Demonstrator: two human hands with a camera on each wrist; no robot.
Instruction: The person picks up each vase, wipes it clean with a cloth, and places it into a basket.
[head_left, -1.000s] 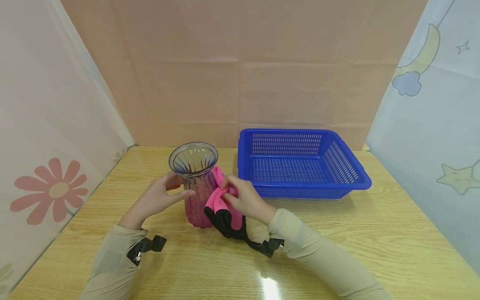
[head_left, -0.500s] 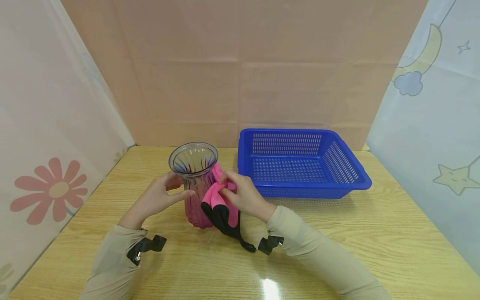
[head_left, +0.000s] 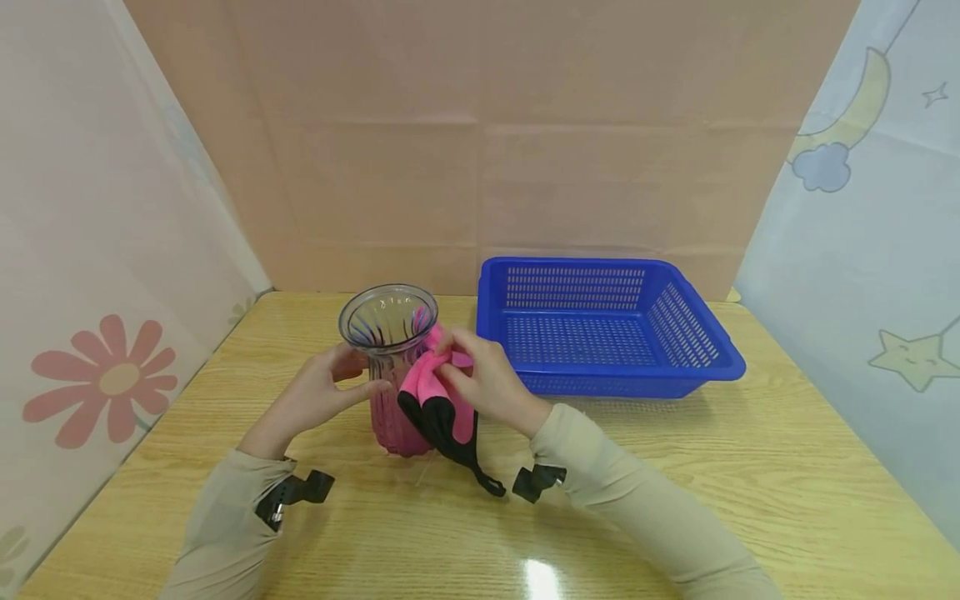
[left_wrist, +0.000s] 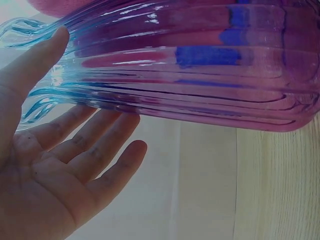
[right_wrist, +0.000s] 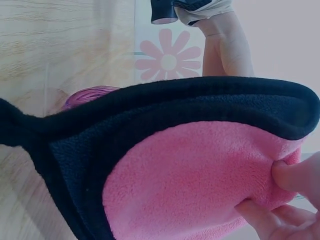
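Vase: one tall, ribbed vessel of transparent glass [head_left: 401,417] with a flared rim, bluish at the mouth and deepening to pink-purple at the base; stands upright on the table, left of the basket.

Left hand [head_left: 318,396]: grasps the vase below its rim, thumb on the near side, fingers round the far side.

Cloth: one piece of soft, plush-looking fabric [right_wrist: 165,175], bright pink with black borders and a black loop [head_left: 491,483] at its lower end; gathered in folds at the vase's right side. Some pink shows at the vase's rim; whether inside the mouth or seen through the glass, cannot tell.

Right hand [head_left: 487,379]: pinches the pink part of the cloth between thumb and fingers.

Basket: one rectangular, blue plastic item [head_left: 600,369] with slotted walls and floor; stands behind and to the right of the vase, apart from it.

Table: light wood-grain surface [head_left: 637,467], bearing vase and basket.

Sleeves: two, beige [head_left: 652,508], each with a black strapped device [head_left: 318,487] at the wrist.

Backdrop: plain tan sheet [head_left: 480,125] at rear; flower-printed sheet [head_left: 117,380] at left; moon-and-star sheet [head_left: 911,358] at right.
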